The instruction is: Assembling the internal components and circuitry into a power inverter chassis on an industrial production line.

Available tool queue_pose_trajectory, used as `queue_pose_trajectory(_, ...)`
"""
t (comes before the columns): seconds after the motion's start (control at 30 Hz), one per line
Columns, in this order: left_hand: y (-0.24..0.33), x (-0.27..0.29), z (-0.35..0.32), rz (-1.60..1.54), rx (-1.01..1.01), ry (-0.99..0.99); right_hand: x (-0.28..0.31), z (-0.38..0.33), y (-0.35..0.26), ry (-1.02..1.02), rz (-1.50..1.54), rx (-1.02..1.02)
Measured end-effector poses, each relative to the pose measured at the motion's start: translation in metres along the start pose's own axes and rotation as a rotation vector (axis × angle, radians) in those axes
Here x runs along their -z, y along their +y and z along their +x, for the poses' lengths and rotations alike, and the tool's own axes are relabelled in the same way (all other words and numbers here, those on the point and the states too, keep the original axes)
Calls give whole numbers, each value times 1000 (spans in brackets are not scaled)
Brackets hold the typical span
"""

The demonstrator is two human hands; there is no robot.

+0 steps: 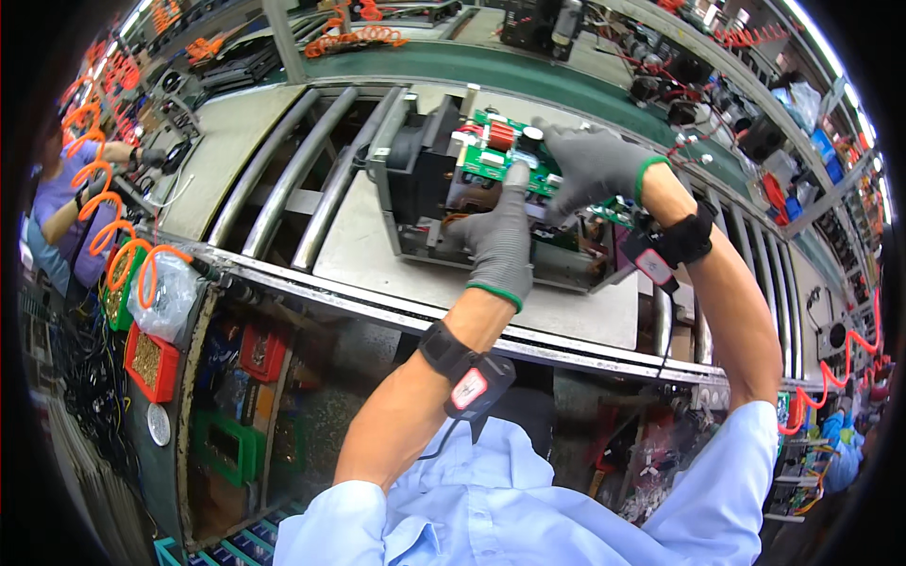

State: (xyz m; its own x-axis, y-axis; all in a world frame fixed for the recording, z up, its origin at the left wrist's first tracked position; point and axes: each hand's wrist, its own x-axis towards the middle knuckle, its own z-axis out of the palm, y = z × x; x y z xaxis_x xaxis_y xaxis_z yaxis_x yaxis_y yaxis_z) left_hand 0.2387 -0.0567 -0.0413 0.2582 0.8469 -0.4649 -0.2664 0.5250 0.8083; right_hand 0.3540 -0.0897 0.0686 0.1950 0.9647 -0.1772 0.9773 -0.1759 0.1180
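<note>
A green circuit board (486, 160) with a red coil and white connectors lies across the top of an open equipment chassis (436, 141). My left hand (500, 247), in a grey glove with a green cuff, grips the board's near side, one finger on top and the thumb lower down by the chassis. From the right, my right hand (604, 162), gloved alike, holds the far right part of the board, its fingers over the top. Both hands hide parts of the board, and its underside is out of sight. The chassis rests on a pale flat panel (354, 259).
Metal rollers (297, 170) run along the conveyor on both sides of the panel. Beyond lies a green belt (425, 64) behind a metal frame. A red parts bin (151, 368) and a coiled orange hose (118, 269) are at left, where another person (75, 189) works.
</note>
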Motion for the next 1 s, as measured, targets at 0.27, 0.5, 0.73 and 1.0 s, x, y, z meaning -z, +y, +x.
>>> queue_pose_trajectory(0.27, -32, 54, 3, 172, -136, -253, -10, -2, 17, 39, -102, 32)
queue_pose_trajectory(0.5, -45, 148, 72, 1011, -905, 23, -4, -7, 0, 72, -118, 14)
queue_pose_trajectory(0.73, -44, 132, 92, 1296, -891, 13, -3, -6, 6, 29, -62, -8)
queue_pose_trajectory(1.0, -43, 142, 89, 1272, -812, 18, -12, -11, -19, 49, -202, 4)
